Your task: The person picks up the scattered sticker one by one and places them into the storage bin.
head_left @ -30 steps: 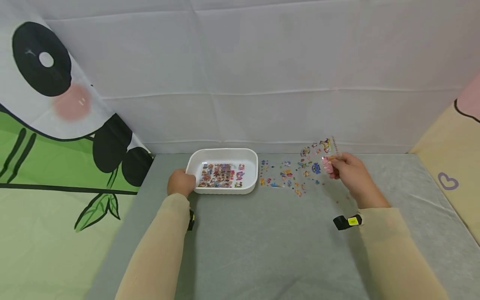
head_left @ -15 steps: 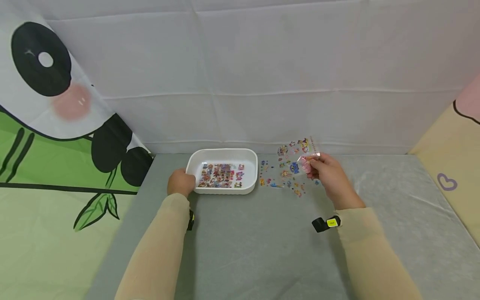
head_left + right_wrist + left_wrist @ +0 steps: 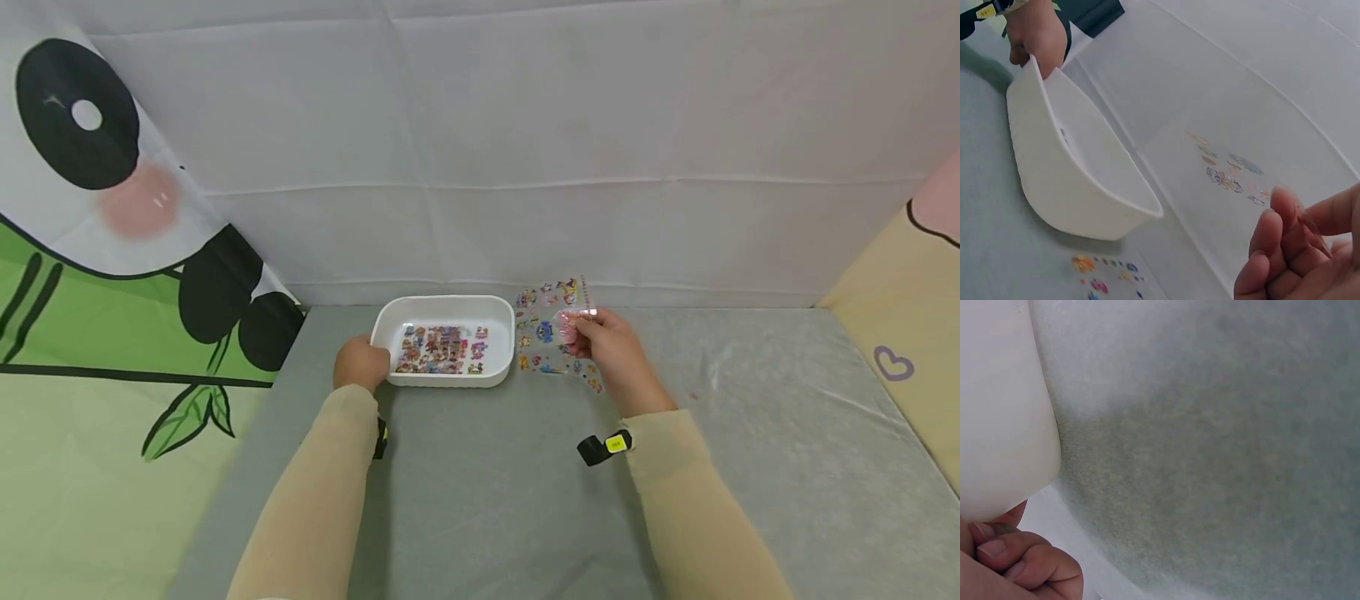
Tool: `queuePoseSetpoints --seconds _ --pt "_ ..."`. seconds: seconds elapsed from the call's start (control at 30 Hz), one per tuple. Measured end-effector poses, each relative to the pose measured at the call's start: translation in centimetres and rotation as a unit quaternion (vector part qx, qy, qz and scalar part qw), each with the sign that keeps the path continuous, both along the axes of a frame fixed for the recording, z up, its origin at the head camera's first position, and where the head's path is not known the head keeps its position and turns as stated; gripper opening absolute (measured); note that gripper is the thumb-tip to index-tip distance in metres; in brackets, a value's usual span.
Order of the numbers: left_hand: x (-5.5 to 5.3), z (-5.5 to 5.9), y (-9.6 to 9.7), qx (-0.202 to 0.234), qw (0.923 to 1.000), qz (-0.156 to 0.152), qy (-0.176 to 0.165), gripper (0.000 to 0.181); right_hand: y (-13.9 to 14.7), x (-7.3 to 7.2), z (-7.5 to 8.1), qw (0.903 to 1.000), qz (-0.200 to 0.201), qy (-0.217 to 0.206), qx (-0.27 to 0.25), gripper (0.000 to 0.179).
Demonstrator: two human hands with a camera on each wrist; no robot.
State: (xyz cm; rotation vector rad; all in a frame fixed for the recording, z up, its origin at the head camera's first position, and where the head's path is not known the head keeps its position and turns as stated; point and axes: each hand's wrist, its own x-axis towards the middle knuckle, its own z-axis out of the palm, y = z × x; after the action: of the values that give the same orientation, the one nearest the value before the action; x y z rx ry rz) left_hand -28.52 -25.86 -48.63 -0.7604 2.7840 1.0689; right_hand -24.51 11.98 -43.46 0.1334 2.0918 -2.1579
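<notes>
My left hand [image 3: 362, 364] grips the left end of a white rectangular tray [image 3: 450, 382] standing on the table. In the left wrist view, its curled fingers [image 3: 1041, 559] are at the tray's end. Inside the tray lies a sticker sheet [image 3: 438, 350] with dense small figures. Just right of the tray, my right hand [image 3: 621, 362] pinches a clear sticker sheet [image 3: 545, 332] by its right edge, raised and tilted. Thumb and fingertips meet on that edge in the right wrist view. Under it, another clear sheet of colourful stickers [image 3: 1099, 286] lies on the table, partly covered.
Grey cloth [image 3: 480, 500] covers the table. A white fabric backdrop [image 3: 525, 208] rises right behind the tray. Printed fabric panels flank the table, one with a cartoon face [image 3: 112, 217] at left and one with a purple heart [image 3: 896, 362] at right.
My right hand has moved left with the held sticker sheet, from right of the sheet on the table to over it, beside the tray. The left hand and tray have stayed put.
</notes>
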Motion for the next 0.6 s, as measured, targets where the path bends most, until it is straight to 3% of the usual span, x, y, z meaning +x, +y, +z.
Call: queuePoseSetpoints --seconds 0.2,0.37,0.6 --pt "0.1 0.2 0.0 -0.004 0.9999 0.006 -0.008 0.043 -3.2 -0.7 -0.6 0.9998 0.007 -0.011 0.012 0.023" --pt "0.1 0.3 -0.1 -0.013 0.9998 0.007 -0.009 0.044 -5.9 -1.3 -1.2 0.9981 0.017 -0.013 0.058 0.020" --pt "-0.2 -0.2 -0.1 -0.015 0.9999 0.003 -0.002 0.043 -9.0 -1.4 -1.1 0.9918 0.064 -0.002 0.111 0.023"
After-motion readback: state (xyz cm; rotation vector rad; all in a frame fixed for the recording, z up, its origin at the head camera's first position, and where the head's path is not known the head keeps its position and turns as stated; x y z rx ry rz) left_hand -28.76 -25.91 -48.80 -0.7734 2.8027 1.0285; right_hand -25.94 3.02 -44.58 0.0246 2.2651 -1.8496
